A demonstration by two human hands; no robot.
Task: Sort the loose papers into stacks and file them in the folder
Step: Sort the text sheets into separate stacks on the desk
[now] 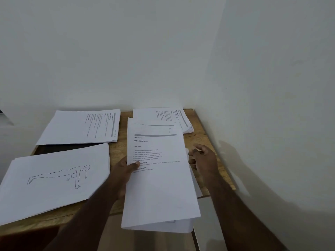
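My left hand [125, 171] grips the left edge of a sheaf of printed text pages [159, 187], thumb on top, held above the wooden table [197, 138]. My right hand [203, 156] hovers at the sheaf's right edge with its fingers loosely curled; whether it touches the paper is unclear. A stack topped by a push-up line drawing [54, 176] lies at the front left. A stack of text pages [81, 126] lies at the back left, partly over a dark folder [68, 147]. A third text stack [163, 117] sits at the back right.
White walls close the table in at the back and on the right [253, 105]. The table's front edge runs along the bottom left, with a dark drop below it. A pale surface [208, 223] shows under the held sheaf at the lower right.
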